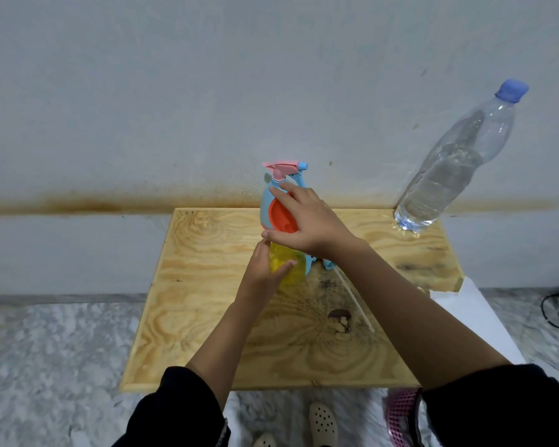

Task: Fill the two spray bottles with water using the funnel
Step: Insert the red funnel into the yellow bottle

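Hidden: the right hand (307, 221) covers most of an orange funnel (279, 217) and part of the blue spray bottle (267, 201) behind it; whether the funnel sits in a bottle mouth cannot be told. The left hand (265, 269) hides the near side of a yellow bottle (288, 269); its neck and opening are out of sight under the right hand. A detached blue sprayer part (327, 264) shows only as a corner beside the right wrist, with a thin white dip tube (355, 301) running from it toward the near right of the tabletop (207, 317).

Containers: clear plastic water bottle (449, 166), blue cap on, stands at the far right corner of the tabletop, roughly half full of water. Level in the yellow bottle not readable. Blue spray bottle carries a pink trigger head (281, 167), standing near the far edge, middle.

Count: spray bottles 2, funnel 1, water bottle 1.

Hands: right hand spread, fingers draped over the funnel, thumb low. Left hand loosely cupped against the yellow bottle, fingers touching it; a firm grip cannot be confirmed.
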`<state>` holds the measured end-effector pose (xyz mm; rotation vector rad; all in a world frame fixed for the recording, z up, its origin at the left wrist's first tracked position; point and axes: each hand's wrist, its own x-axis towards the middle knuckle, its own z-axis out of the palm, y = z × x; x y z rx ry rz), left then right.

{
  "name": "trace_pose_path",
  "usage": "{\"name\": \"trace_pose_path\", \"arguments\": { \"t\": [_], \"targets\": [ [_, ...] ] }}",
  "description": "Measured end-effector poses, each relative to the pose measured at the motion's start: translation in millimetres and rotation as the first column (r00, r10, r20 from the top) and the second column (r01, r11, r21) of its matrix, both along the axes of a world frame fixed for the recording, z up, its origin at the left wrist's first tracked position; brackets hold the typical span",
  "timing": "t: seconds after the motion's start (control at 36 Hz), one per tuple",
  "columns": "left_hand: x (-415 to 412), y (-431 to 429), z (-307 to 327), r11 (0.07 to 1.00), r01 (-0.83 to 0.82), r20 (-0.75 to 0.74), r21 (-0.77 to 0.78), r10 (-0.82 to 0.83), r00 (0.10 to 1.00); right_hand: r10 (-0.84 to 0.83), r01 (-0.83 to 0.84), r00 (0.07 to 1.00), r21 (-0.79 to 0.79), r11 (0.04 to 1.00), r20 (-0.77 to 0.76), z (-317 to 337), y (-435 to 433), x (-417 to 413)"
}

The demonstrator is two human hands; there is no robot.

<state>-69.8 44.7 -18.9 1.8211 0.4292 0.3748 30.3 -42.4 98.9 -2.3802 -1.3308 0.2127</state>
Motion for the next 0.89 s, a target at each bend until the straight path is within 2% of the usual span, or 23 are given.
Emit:
{"name": "trace_pose_path", "arguments": {
  "t": [0.28,0.64,0.78,0.89],
  "targets": [
    [-1.0,0.9,-4.0,0.997,-0.072,0.001,0.021,0.072,0.997,-0.012,0.019,0.996,-0.074,0.997,0.094,1.9,8.7,-2.1],
    [-5.4,1.7,2.6,0.999,-0.047,-0.031,0.026,0.048,0.998,-0.048,0.050,0.998,-0.047,0.998,0.042,4.4,6.7,-5.9],
    [-5.5,-0.2,3.5,0.995,-0.067,-0.077,0.069,0.073,0.994,-0.075,0.074,0.997,0.052,0.996,0.031,7.3,2.6,-10.6],
    [-13.6,-6.2,1.5,0.986,-0.137,-0.099,0.095,0.146,0.984,-0.120,0.126,0.992,0.183,0.975,-0.042,8.7,-12.0,-13.6]
  ]
}}
